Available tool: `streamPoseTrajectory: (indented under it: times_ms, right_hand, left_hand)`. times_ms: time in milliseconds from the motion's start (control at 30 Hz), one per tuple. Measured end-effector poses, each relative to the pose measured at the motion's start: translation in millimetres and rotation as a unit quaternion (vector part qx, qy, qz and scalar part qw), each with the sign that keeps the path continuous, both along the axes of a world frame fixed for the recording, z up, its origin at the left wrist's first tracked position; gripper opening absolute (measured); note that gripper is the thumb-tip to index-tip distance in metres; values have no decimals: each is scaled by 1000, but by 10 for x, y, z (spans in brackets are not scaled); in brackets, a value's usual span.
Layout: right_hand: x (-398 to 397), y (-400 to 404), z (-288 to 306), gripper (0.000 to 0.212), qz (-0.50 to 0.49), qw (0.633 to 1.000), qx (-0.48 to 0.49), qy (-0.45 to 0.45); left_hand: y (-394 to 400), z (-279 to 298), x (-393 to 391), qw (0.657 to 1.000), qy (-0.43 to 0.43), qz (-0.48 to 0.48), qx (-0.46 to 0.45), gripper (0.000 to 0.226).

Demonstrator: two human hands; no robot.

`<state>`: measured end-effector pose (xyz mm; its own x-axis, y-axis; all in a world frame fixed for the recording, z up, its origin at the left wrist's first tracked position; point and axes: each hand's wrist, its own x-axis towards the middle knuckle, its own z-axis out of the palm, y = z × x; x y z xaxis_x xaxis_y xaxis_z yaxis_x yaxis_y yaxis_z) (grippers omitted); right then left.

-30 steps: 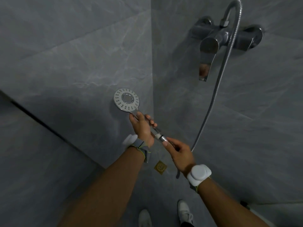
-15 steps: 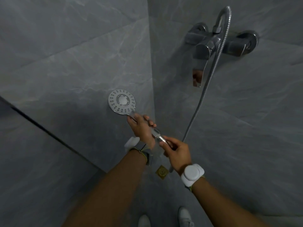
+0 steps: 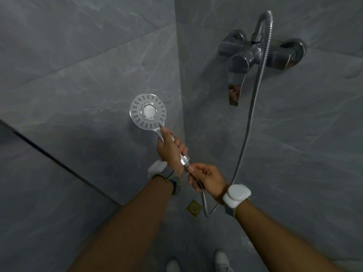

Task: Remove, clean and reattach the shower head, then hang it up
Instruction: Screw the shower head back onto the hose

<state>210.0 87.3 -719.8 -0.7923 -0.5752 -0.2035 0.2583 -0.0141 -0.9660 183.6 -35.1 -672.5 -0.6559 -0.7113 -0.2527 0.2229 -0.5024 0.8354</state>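
A round chrome shower head (image 3: pixel 148 111) with a ring of nozzle holes faces me in the corner of the grey tiled shower. My left hand (image 3: pixel 170 151) grips its handle, thumb up near the head. The handle's lower end meets the hose nut (image 3: pixel 186 160). My right hand (image 3: pixel 206 177) pinches the hose end just below that nut. The metal hose (image 3: pixel 250 122) loops down past my right wrist and rises to the wall mixer tap (image 3: pixel 255 54).
Grey tile walls meet in a corner behind the shower head. A brass floor drain (image 3: pixel 194 208) lies below my hands. My white shoes (image 3: pixel 222 261) show at the bottom edge. The mixer's lever (image 3: pixel 236 81) juts out at the upper right.
Both hands and the shower head stay joined at the hose nut; the view has shifted slightly. My right fingers have changed their hold at the hose end.
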Motion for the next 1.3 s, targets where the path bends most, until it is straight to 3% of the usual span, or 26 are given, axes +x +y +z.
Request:
streamPoseTrajectory:
  times_ms: [100, 200, 367, 433, 500, 600, 667, 700, 833, 967, 1167, 1300]
  right_hand:
    - [-38, -6, -22, 17, 4, 999, -37, -33]
    - [-27, -33, -6, 9, -73, 997, -36, 4]
    - [-12, -112, -35, 15, -159, 985, -17, 65]
    - [-28, -115, -32, 10, -131, 989, -27, 69]
    - [-51, -117, -18, 19, -76, 995, -21, 57]
    - [-91, -177, -11, 29, -26, 999, -28, -23]
    - [-104, -209, -40, 9, -32, 996, -56, -62]
    - [-108, -211, -60, 8, -40, 996, -60, -62]
    - [-72, -192, -46, 14, -11, 997, -65, -36]
    - [-36, -215, -21, 32, 17, 991, -72, -107]
    - [59, -258, -60, 16, -40, 985, -135, -105]
    - [45, -250, -24, 38, -4, 985, -95, -145]
  left_hand:
    - [-6, 20, 19, 1000, 14, -25, -6, 39]
    - [-5, 36, 7, 999, 33, -10, -25, 34]
    - [8, 30, -10, 997, 32, -10, -76, 26]
    - [-30, 56, -20, 997, 33, -23, -67, 29]
    - [-66, 76, -21, 998, 33, -42, -44, 33]
    - [-96, 75, 0, 997, 25, -60, -33, 36]
    - [-108, 75, 4, 997, 25, -67, -29, 37]
    - [-116, 74, 4, 997, 27, -70, -23, 37]
    - [-174, 82, 6, 996, 22, -89, -23, 39]
    - [-182, 92, 30, 993, 14, -111, -21, 39]
    - [-208, 93, 25, 993, 7, -113, -32, 40]
    - [-213, 127, 43, 992, 6, -122, -25, 39]
